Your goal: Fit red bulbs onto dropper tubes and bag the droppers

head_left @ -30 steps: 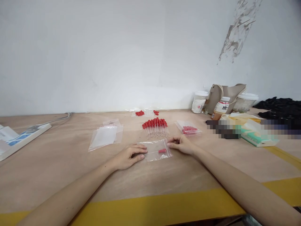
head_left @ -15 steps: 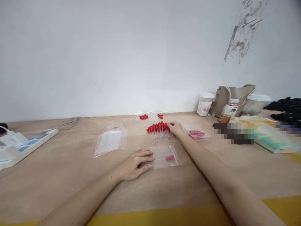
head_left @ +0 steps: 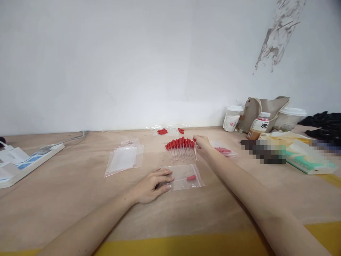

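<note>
My left hand point(head_left: 154, 185) lies on the left end of a clear zip bag point(head_left: 181, 184), fingers spread and resting flat. Inside that bag is one dropper with a red bulb point(head_left: 191, 177). Farther out, my right hand point(head_left: 202, 143) pinches a single red-bulbed dropper point(head_left: 194, 140), its thin clear tube hanging downward. Just left of this hand, a fanned row of droppers point(head_left: 181, 146) lies with the red bulbs pointing away from me. Filled zip bags with red bulbs showing point(head_left: 223, 150) sit to the right, partly behind my right forearm.
Flat zip bags point(head_left: 124, 158) are stacked at the left, near a power strip point(head_left: 37, 161). Loose red bulbs point(head_left: 162, 131) lie by the wall. At right stand a paper cup point(head_left: 232, 119), a bottle point(head_left: 258, 126), a beige bag point(head_left: 250, 113) and a tissue pack point(head_left: 306, 156).
My right hand has drawn a dropper off the right end of the row and moved slightly right and away from it. My left hand stays on the bag.
</note>
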Demonstrator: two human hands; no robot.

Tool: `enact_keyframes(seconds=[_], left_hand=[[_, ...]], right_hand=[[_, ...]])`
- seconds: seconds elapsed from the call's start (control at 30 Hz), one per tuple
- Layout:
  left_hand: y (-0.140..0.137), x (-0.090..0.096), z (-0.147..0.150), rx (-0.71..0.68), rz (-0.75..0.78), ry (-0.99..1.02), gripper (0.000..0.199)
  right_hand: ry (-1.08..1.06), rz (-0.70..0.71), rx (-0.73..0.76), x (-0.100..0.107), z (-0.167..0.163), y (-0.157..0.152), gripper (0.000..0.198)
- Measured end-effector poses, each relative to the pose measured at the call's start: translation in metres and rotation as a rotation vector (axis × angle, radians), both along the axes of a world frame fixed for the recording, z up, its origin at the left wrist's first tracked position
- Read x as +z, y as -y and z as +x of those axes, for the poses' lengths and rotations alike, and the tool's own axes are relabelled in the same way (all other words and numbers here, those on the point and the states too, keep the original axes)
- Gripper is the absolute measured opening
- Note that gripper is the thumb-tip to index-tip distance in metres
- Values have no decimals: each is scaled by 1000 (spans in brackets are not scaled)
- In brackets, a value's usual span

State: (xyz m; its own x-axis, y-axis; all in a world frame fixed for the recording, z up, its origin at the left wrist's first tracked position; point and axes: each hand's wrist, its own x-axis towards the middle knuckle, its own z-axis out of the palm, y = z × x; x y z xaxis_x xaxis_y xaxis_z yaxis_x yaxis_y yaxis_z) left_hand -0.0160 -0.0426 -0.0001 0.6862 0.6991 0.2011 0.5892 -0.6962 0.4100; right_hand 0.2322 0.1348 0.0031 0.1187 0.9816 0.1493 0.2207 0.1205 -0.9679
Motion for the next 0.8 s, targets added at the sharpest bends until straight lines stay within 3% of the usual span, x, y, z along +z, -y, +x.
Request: enact_keyframes(seconds=[0.17, 0.4, 0.63, 0.8], left_hand=[[1, 2, 0, 3, -3, -37, 34], [1, 3, 1, 2, 33, -49, 37], [2, 5, 2, 15, 25, -24, 43], [2, 5, 1, 28, 17, -22, 44]], right_hand=[[-136, 36, -95, 14, 24, 40, 8], [-275, 56, -75, -11, 53, 97, 15], [-497, -80, -57, -24, 42, 109, 11], [-601, -235, 114, -24, 28, 129, 10]])
